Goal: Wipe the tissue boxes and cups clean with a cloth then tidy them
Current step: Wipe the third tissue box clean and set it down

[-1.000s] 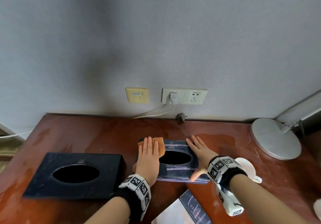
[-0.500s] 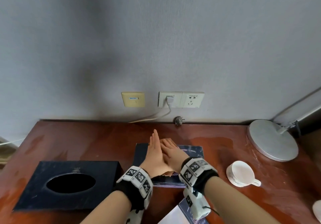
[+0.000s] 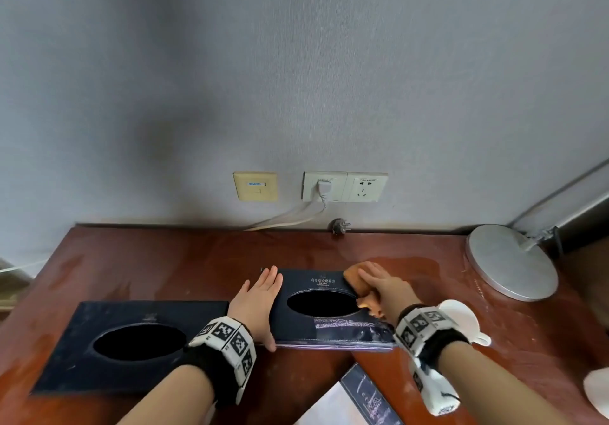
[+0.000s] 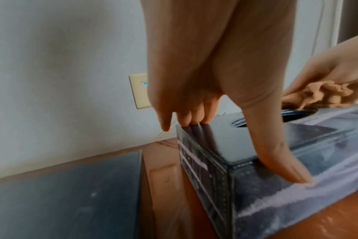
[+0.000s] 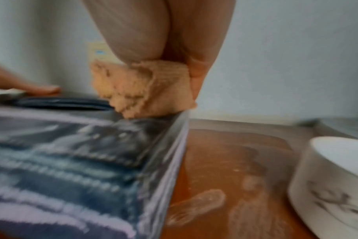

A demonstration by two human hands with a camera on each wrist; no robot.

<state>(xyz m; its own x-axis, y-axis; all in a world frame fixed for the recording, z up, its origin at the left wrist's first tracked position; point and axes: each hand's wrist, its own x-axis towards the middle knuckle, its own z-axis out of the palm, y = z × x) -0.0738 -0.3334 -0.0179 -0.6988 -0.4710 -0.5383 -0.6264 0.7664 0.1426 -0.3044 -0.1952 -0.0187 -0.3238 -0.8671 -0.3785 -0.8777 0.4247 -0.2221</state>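
A dark patterned tissue box [image 3: 324, 282] with an oval opening lies mid-table. My left hand [image 3: 260, 296] rests flat on its left end, fingers straight on the top and thumb down the front face [image 4: 286, 168]. My right hand [image 3: 385, 286] holds a bunched orange cloth [image 3: 354, 276] and presses it on the box top's right end, beside the opening [image 5: 145, 90]. A larger plain dark tissue box [image 3: 131, 319] lies to the left. A white cup [image 3: 461, 319] stands right of the patterned box, partly hidden by my right wrist.
A round silver lamp base [image 3: 510, 263] sits at the back right. A loose plug [image 3: 339, 227] lies by the wall under the sockets. A dark booklet [image 3: 365, 398] lies at the front edge, and a white object [image 3: 596, 391] at the far right edge.
The cloth went from under my left hand to my right hand. The hands met mid-box, then parted: left to the left end, right with the cloth to the right end.
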